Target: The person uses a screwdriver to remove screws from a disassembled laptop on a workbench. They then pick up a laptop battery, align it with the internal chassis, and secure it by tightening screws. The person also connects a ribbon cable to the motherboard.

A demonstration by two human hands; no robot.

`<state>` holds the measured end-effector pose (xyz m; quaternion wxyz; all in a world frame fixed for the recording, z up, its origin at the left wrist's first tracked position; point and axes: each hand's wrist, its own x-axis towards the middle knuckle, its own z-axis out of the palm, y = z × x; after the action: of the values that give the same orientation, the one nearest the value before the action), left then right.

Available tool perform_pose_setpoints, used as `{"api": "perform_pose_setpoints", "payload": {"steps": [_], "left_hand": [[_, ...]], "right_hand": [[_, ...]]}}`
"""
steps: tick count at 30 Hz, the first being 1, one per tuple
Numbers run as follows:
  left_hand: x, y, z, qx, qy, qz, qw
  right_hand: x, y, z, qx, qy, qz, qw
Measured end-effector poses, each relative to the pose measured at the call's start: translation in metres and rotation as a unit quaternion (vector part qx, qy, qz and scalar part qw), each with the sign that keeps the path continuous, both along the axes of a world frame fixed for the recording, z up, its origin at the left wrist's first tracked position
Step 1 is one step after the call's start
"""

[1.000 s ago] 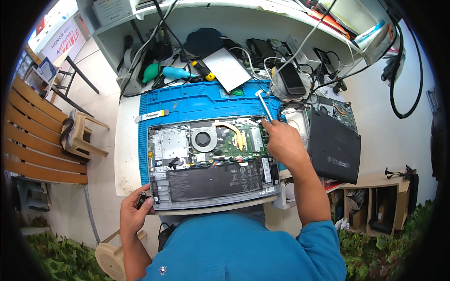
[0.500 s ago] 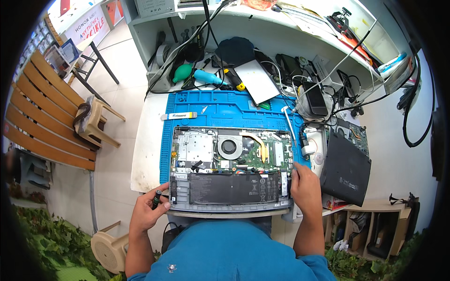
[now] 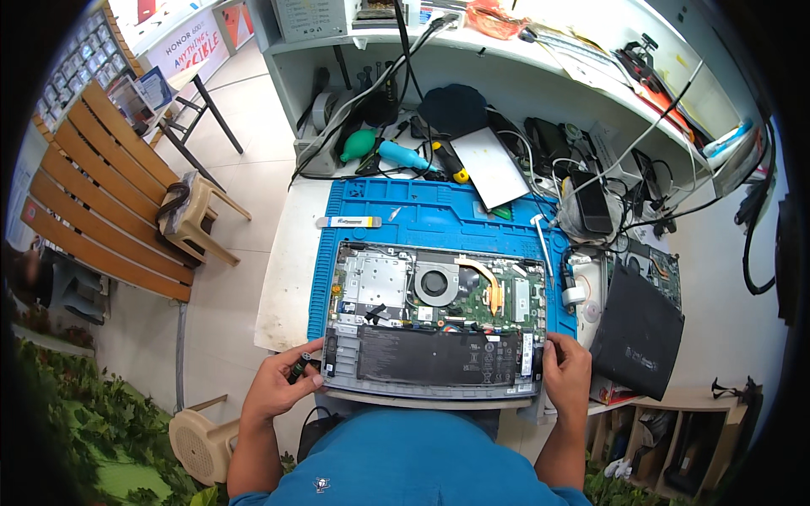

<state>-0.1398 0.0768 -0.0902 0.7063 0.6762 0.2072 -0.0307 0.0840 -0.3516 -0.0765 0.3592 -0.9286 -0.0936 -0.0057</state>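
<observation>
An opened laptop base (image 3: 390, 394) lies on a blue repair mat (image 3: 354, 192), its inside facing up. It shows a black battery (image 3: 434, 358) along the near side, a fan (image 3: 434, 287), a copper heat pipe (image 3: 492, 291) and a green circuit board. My left hand (image 3: 283, 384) grips the near left corner between thumb and fingers. A short dark screwdriver (image 3: 299, 368) is also tucked in that hand; its tip is hard to make out. At the near right edge, my right hand (image 3: 568, 375) is closed on the base, thumb on top.
Right of the mat lie a black laptop panel (image 3: 637, 333) and another circuit board (image 3: 658, 266). Behind are a green air blower (image 3: 359, 145), a blue bottle (image 3: 403, 156), a white panel (image 3: 489, 169) and tangled cables under a shelf. A small white-handled brush (image 3: 542, 240) rests on the mat.
The whole view has shifted, so the scene sits further right and lower. My right hand has slid a little nearer along the laptop's right edge. The left hand keeps its hold.
</observation>
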Motion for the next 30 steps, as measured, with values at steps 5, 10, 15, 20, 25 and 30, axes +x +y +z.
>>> {"api": "perform_pose_setpoints", "payload": {"steps": [5, 10, 15, 20, 25, 30], "left_hand": [[0.004, 0.008, 0.018, 0.050, 0.045, -0.034, 0.997], [0.024, 0.022, 0.044, 0.219, 0.037, -0.060, 0.973], [0.054, 0.026, 0.033, 0.228, 0.052, -0.027, 0.972], [0.061, 0.017, 0.024, 0.182, 0.057, 0.006, 0.982], [0.056, 0.009, 0.018, 0.206, 0.052, 0.034, 0.976], [0.058, 0.005, 0.018, 0.246, 0.044, 0.034, 0.968]], "right_hand": [[-0.004, -0.005, -0.011, 0.046, 0.002, -0.008, 0.999], [-0.009, -0.011, -0.030, 0.074, -0.019, -0.022, 0.997], [-0.009, -0.012, -0.037, 0.092, -0.040, -0.015, 0.995], [-0.007, -0.011, -0.027, 0.066, -0.020, -0.008, 0.998], [-0.006, -0.004, -0.017, 0.025, -0.048, 0.006, 0.998], [-0.006, -0.006, -0.009, -0.018, 0.000, -0.010, 1.000]]}}
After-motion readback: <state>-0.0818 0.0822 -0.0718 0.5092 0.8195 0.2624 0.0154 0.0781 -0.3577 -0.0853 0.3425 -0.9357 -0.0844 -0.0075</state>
